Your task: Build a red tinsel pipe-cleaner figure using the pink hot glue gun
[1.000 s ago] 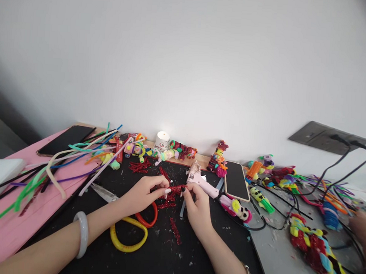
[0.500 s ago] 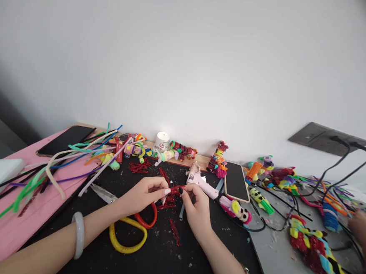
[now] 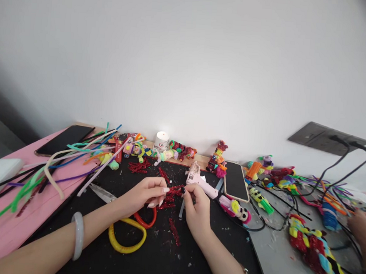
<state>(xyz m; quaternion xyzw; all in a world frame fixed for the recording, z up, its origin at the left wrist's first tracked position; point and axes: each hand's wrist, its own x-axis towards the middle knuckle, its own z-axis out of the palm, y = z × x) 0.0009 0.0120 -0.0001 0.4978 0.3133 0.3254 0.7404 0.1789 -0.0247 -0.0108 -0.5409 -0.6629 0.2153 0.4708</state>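
Well, red strip (image 3: 176, 190) in right hand (image 3: 198, 207).

Scissors (image 3: 125, 249), a pink glue gun (image 3: 202, 184) and red glittery strips (image 3: 139, 166) lie on a black mat (image 3: 155, 266).

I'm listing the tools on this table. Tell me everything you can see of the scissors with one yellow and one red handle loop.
The scissors, with silver metal-looking blades, a yellow plastic-looking loop and a smaller-looking red-orange one, lie on the flat black mat. Their tips point away and leftward. The person's bare left forearm hides the pivot, so blade opening and any contact with it cannot be told.
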